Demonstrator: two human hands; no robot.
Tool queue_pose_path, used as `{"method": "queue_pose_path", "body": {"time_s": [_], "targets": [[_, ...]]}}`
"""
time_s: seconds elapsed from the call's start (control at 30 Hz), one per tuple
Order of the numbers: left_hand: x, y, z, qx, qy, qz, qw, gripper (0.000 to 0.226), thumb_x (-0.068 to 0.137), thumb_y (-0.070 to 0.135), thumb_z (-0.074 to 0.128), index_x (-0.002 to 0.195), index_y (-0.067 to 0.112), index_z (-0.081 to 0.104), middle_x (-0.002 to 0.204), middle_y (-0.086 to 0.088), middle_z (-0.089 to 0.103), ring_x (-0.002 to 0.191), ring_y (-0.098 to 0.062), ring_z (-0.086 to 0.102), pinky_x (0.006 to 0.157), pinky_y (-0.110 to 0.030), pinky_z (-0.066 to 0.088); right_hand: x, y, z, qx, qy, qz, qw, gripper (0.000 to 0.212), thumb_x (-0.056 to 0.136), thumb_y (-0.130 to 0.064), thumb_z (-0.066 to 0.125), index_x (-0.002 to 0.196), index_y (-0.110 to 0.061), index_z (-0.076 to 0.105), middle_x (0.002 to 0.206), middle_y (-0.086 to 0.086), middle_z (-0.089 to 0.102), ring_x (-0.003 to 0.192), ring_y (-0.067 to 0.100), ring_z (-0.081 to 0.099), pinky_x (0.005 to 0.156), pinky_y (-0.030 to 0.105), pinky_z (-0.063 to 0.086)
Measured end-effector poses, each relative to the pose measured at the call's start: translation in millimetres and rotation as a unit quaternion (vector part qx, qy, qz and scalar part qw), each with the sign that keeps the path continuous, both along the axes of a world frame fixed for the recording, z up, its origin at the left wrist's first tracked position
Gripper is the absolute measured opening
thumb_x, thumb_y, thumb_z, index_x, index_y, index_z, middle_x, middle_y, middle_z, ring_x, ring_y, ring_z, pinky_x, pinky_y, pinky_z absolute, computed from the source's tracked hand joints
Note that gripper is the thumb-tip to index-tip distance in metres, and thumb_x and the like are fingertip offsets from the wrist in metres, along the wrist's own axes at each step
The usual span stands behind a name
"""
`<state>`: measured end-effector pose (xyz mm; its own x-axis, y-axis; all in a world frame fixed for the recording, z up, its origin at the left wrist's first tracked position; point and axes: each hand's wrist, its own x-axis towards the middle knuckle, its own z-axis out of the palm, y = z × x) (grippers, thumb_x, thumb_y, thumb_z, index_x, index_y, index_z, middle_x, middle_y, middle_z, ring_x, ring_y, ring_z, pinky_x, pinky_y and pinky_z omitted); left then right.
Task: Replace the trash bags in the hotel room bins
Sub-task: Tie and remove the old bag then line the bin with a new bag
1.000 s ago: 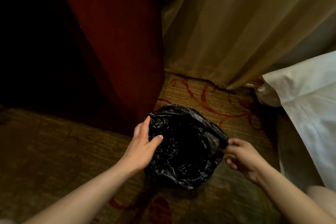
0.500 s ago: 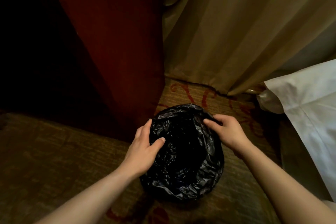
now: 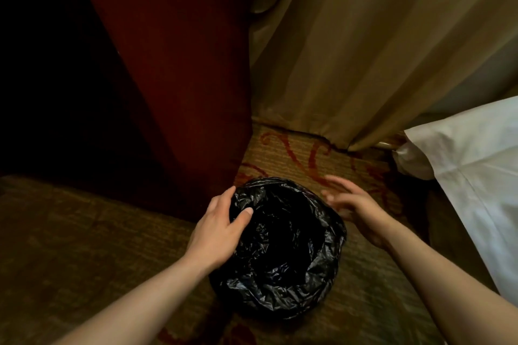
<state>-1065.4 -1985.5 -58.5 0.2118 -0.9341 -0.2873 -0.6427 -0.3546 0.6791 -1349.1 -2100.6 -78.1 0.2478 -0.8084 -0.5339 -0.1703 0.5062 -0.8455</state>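
Fitting black bag (image 3: 283,258) over bin rim; left hand (image 3: 217,228) pinching bag edge at 9 o'clock, right hand (image 3: 354,211) blurred, fingers seemingly spread, 2 o'clock; next: tuck far edge

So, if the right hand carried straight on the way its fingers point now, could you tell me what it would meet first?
The right hand is blurred, fingers spread, pointing up-left across the far rim of the black trash bag. It would probably brush that rim first, then reach the dark red panel beyond; how high it sits above the bag is unclear.
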Motion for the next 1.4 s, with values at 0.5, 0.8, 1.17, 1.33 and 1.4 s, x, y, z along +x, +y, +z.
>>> {"method": "queue_pose_path", "body": {"time_s": [0.5, 0.8, 1.17, 1.33, 1.4], "targets": [[1.6, -0.1, -6.8, -0.020, -0.021, -0.003, 1.000, 0.071, 0.096, 0.060, 0.040, 0.156, 0.029, 0.018, 0.160, 0.000, 0.023, 0.145, -0.021, 0.028, 0.114, -0.039, 0.031, 58.7, -11.8, -2.5, -0.063, 0.215, 0.108, 0.969, 0.016, 0.096, -0.024, 0.064, 0.085, -0.015, 0.072, 0.083, 0.000, 0.070, 0.077, 0.012, 0.064, 0.068, 0.026, 0.049], [-28.6, 69.9, -11.6, -0.085, -0.064, 0.003, 0.994, 0.093, 0.078, 0.086, 0.019, 0.156, 0.038, 0.001, 0.164, 0.011, -0.010, 0.152, -0.014, -0.004, 0.116, -0.039, 0.026, -4.8, 64.1, 18.3, -0.006, 0.083, 0.097, 0.992, 0.032, 0.091, -0.046, 0.062, 0.120, -0.034, 0.067, 0.121, -0.008, 0.069, 0.109, 0.012, 0.067, 0.100, 0.042, 0.053], [-36.1, 63.2, -29.5, -0.120, -0.168, 0.000, 0.979, 0.080, 0.089, 0.068, 0.029, 0.156, 0.027, 0.015, 0.166, -0.004, 0.009, 0.152, -0.026, 0.009, 0.110, -0.047, 0.038, -36.0, 76.5, 18.3, -0.171, 0.210, 0.309, 0.912, 0.059, 0.073, -0.014, 0.087, 0.120, -0.036, 0.059, 0.085, -0.012, 0.068, 0.069, 0.000, 0.061, 0.067, 0.013, 0.048], [-34.4, 64.0, -32.5, -0.120, -0.186, -0.010, 0.975, 0.081, 0.089, 0.068, 0.029, 0.157, 0.024, 0.016, 0.166, -0.005, 0.009, 0.152, -0.026, 0.007, 0.115, -0.047, 0.032, -51.4, 63.4, 5.9, -0.133, 0.153, 0.207, 0.957, 0.008, 0.082, -0.010, 0.078, 0.083, -0.017, 0.079, 0.084, 0.006, 0.077, 0.081, 0.020, 0.073, 0.079, 0.037, 0.061], [-33.8, 64.8, -33.4, -0.120, -0.187, -0.010, 0.975, 0.081, 0.089, 0.067, 0.029, 0.157, 0.024, 0.016, 0.166, -0.005, 0.009, 0.152, -0.026, 0.007, 0.116, -0.047, 0.031, -56.9, 60.8, -0.3, -0.109, 0.122, 0.155, 0.974, 0.008, 0.085, -0.009, 0.075, 0.079, -0.012, 0.078, 0.091, 0.010, 0.074, 0.089, 0.026, 0.072, 0.084, 0.043, 0.061]]}}
